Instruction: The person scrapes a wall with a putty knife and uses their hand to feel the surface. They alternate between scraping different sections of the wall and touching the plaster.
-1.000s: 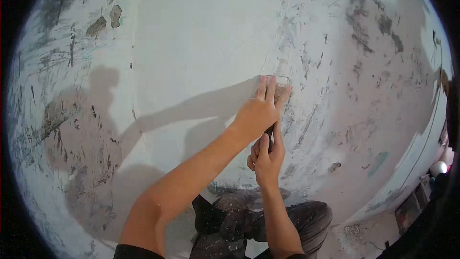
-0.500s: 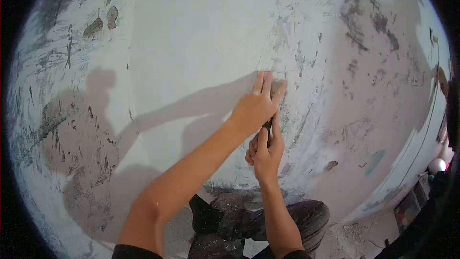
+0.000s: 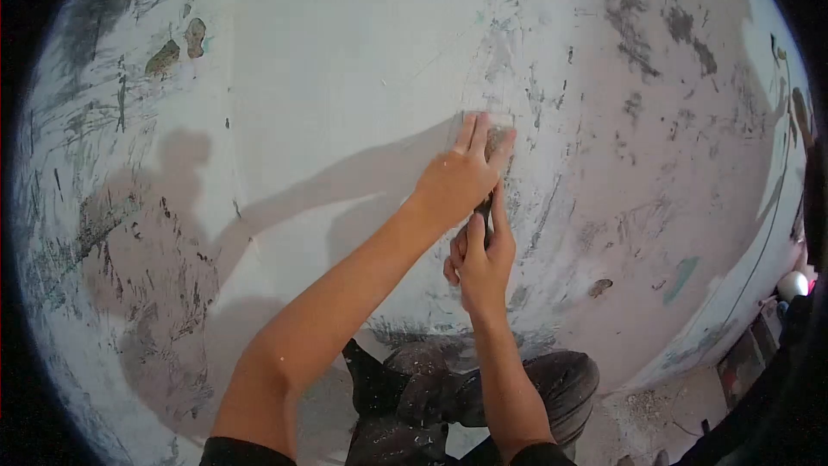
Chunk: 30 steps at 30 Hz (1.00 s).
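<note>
My right hand (image 3: 486, 267) is closed round the dark handle of a scraper (image 3: 499, 140), with its index finger stretched along the handle. The scraper's wide blade lies against the patchy wall (image 3: 345, 52). Over the blade, my left hand (image 3: 461, 174) rests with its fingers straight and spread, pressing on the metal; its thumb is hidden. Grey residue shows on the blade between the fingers. Around the scraper the wall surface is whitish and streaked, with dark scrape marks to the right.
Pits (image 3: 162, 59) and dark scratches mark the wall's left side. Bent legs in dark, spattered trousers (image 3: 552, 388) are close below my hands. At the lower right, a crate-like container (image 3: 749, 354) stands on a debris-strewn floor (image 3: 642, 418). My shadow falls on the wall.
Both hands and the scraper have slid a little way up the wall. The grip on the handle and the fingers on the blade stay the same. The view has shifted slightly.
</note>
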Each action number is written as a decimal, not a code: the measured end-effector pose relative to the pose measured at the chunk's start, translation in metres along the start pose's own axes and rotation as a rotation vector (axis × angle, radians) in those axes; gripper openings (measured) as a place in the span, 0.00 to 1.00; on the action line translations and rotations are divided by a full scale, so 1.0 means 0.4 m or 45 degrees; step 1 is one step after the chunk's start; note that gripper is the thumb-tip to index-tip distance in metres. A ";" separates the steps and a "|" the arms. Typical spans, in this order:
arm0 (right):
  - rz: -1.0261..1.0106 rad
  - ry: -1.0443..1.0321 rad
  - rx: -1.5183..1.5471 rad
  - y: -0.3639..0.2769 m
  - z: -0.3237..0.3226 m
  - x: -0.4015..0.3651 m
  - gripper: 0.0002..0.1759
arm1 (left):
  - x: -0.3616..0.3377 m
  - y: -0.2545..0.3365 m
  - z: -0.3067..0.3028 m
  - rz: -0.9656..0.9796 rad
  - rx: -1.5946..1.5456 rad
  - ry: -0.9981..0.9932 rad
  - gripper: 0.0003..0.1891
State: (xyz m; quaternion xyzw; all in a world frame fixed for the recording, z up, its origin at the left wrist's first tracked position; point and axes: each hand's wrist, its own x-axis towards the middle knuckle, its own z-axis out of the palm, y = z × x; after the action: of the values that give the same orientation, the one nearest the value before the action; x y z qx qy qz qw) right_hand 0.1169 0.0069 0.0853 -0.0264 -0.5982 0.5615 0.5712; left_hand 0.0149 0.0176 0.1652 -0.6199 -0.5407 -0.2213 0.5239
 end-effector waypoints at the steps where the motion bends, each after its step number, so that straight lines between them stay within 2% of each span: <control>1: -0.035 -0.009 0.008 -0.004 0.008 0.022 0.32 | 0.020 -0.008 -0.007 -0.020 -0.004 -0.017 0.32; 4: -0.011 -0.010 0.031 -0.038 0.015 0.030 0.31 | 0.033 -0.016 -0.026 -0.015 -0.068 -0.032 0.32; 8: -0.018 -0.046 -0.009 -0.043 0.007 0.025 0.31 | 0.042 -0.014 -0.014 -0.017 0.069 -0.094 0.31; 10: 0.059 -0.013 0.070 -0.052 0.010 0.014 0.31 | 0.024 0.003 -0.017 -0.043 0.016 -0.086 0.32; 15: -0.046 -0.024 0.022 -0.063 0.020 0.063 0.30 | 0.076 -0.019 -0.031 -0.080 0.045 -0.001 0.32; 18: 0.014 -0.026 0.011 -0.064 0.007 0.023 0.30 | 0.056 -0.005 -0.050 -0.047 -0.043 -0.158 0.33; 22: -0.005 -0.048 0.048 -0.072 0.009 0.061 0.30 | 0.070 -0.012 -0.041 -0.091 -0.029 -0.027 0.32; 25: 0.026 -0.057 0.024 -0.079 0.001 0.025 0.30 | 0.054 -0.003 -0.035 -0.066 -0.015 -0.111 0.32; 30: -0.040 -0.040 -0.044 -0.053 0.005 0.047 0.30 | 0.046 -0.006 -0.026 -0.045 0.054 -0.036 0.32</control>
State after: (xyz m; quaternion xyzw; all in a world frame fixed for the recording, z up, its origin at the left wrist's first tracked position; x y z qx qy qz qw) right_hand 0.1218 0.0106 0.1130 -0.0179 -0.6169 0.5424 0.5700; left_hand 0.0216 0.0161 0.1854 -0.6021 -0.5633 -0.2103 0.5253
